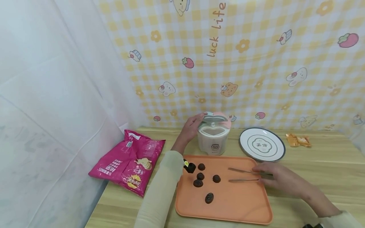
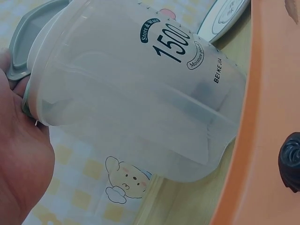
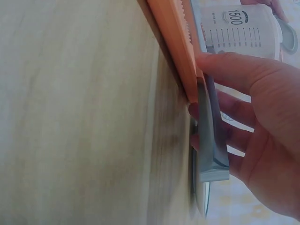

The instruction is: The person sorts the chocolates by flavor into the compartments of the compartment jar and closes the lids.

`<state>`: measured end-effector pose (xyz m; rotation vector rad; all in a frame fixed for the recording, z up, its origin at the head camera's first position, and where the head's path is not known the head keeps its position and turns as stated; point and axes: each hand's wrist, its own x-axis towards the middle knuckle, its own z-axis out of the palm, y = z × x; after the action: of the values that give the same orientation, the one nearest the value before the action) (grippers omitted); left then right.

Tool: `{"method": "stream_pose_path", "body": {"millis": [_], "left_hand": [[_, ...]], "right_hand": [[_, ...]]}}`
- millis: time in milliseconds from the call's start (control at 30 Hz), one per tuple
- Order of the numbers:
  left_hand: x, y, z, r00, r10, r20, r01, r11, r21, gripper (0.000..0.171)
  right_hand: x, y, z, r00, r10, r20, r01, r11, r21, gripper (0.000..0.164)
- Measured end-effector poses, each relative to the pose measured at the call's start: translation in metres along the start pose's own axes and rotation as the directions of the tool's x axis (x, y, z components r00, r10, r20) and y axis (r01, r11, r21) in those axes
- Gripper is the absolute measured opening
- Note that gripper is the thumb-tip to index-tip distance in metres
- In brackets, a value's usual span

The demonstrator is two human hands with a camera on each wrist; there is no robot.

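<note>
The left hand [image 1: 191,128] is pinching the raised lid [image 1: 215,118] of a clear tub [image 1: 213,144], which is standing just behind the orange tray [image 1: 236,204]. The right hand [image 1: 280,179] is gripping metal tongs [image 1: 243,180] between thumb and fingers — their two arms are standing apart above the tray's right side. Dark sweets [image 1: 209,198] are lying on the tray, left of the tong tips, while a white plate [image 1: 278,148] is resting behind its right corner.
</note>
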<state>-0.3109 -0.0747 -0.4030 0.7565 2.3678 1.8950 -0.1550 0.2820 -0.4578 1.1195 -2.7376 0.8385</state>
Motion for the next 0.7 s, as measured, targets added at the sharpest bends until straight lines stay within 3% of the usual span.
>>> {"method": "stream_pose_path", "body": {"millis": [433, 700], "left_hand": [[0.0015, -0.0005, 0.0005, 1.0, 0.005, 0.0, -0.005, 1.0, -0.009, 0.051], [0.0012, -0.0001, 0.0007, 1.0, 0.018, -0.004, -0.018, 1.0, -0.007, 0.05]], "right_hand": [[-0.0001, 0.0009, 0.0032, 1.0, 0.014, 0.01, -0.015, 0.996, 0.092, 0.029], [0.0045, -0.0056, 0.0045, 0.997, -0.02, -0.075, 0.03, 0.99, 0.139, 0.027]]}}
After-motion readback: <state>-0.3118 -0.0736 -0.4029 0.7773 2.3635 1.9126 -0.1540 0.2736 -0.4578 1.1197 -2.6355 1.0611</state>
